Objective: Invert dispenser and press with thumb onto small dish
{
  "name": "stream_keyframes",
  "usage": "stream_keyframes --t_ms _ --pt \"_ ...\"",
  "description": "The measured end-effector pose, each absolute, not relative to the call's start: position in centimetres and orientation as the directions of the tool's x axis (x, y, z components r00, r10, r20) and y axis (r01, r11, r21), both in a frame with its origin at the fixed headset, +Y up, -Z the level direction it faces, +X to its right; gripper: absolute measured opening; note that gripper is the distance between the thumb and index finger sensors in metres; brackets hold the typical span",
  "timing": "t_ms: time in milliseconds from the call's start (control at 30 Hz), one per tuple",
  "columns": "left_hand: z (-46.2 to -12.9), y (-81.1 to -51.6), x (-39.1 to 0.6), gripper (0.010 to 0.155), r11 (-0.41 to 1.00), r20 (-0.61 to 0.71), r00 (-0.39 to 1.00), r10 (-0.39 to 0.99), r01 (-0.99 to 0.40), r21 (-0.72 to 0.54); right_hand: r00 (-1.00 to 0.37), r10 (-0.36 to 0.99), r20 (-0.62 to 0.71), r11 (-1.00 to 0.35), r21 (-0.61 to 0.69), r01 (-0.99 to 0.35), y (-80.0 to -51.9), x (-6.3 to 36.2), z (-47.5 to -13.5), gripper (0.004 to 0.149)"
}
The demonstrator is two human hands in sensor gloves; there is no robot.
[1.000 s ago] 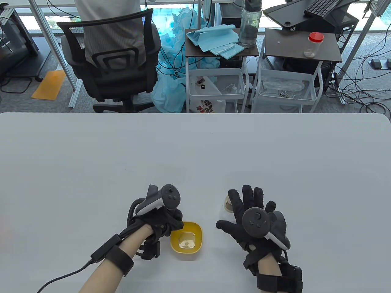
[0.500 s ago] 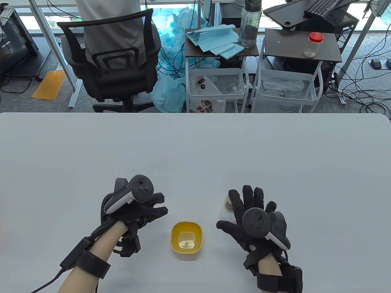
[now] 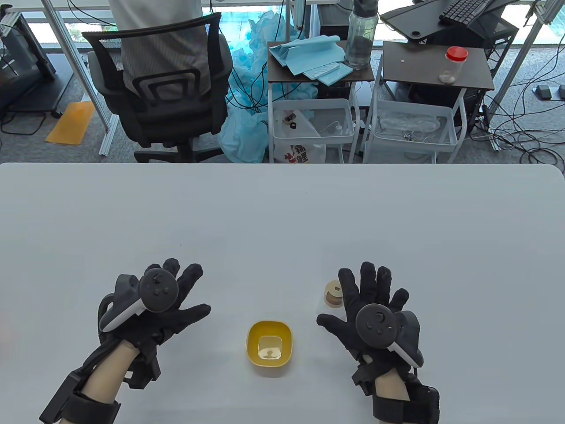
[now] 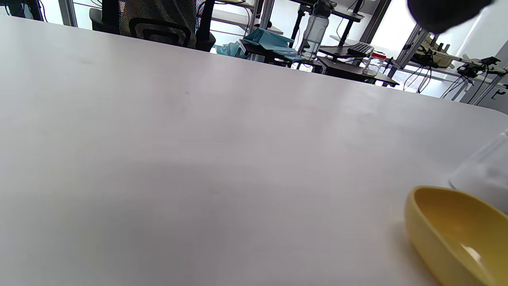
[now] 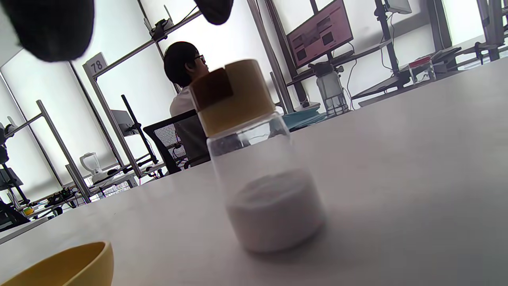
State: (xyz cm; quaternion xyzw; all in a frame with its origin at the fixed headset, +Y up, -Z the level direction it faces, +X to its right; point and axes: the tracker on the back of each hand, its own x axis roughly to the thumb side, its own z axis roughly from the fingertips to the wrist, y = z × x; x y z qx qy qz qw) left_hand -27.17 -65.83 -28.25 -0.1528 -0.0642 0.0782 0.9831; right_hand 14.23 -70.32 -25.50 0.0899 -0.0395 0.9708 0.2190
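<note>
The dispenser [image 3: 333,295] stands upright just right of the yellow dish [image 3: 269,348], both hands spread wide holding nothing, so I'd worry the right hand [image 3: 368,316] knocks it over reaching in, since it looks top-heavy-ish.

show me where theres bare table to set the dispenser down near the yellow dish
Bare table runs across the whole far half, beyond both hands. Nearer, there is a free patch between the left hand and the yellow dish. The tight spot is the strip between the dish and the right hand, where the dispenser stands upright by the fingers.
</note>
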Motion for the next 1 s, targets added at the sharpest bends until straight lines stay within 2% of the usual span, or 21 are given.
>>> stream_keyframes --t_ms 133,300,533,700,800,1000 --pt "-28.0 -66.9 -28.2 0.082 0.949 0.046 0.99 0.136 -0.117 -0.292 -0.897 0.4 0.188 -0.909 -0.041 -0.414 -70.4 14.1 -25.5 0.099" --pt "-28.6 -69.0 -29.2 0.084 0.941 0.003 0.987 0.158 -0.149 -0.302 -0.915 0.363 0.178 -0.926 -0.037 -0.375 -70.8 13.8 -25.7 0.1" --pt "-29.1 -71.6 -29.7 0.083 0.945 0.015 0.989 0.15 -0.139 -0.295 -0.922 0.354 0.158 -0.931 -0.037 -0.364 -71.0 13.9 -25.8 0.1" --pt "-28.9 -72.2 -29.5 0.083 0.961 0.039 0.995 0.087 -0.073 -0.266 -0.915 0.371 0.157 -0.925 -0.027 -0.38 -71.0 13.8 -25.9 0.1" --pt "-28.7 -72.9 -29.4 0.083 0.945 0.049 0.993 0.104 -0.083 -0.316 -0.911 0.38 0.162 -0.921 -0.025 -0.389 -71.0 13.7 -25.8 0.1" --pt "-28.9 -73.6 -29.1 0.083 0.933 0.06 0.993 0.107 -0.079 -0.35 -0.901 0.411 0.139 -0.91 -0.005 -0.416 -71.0 14.0 -26.1 0.112"
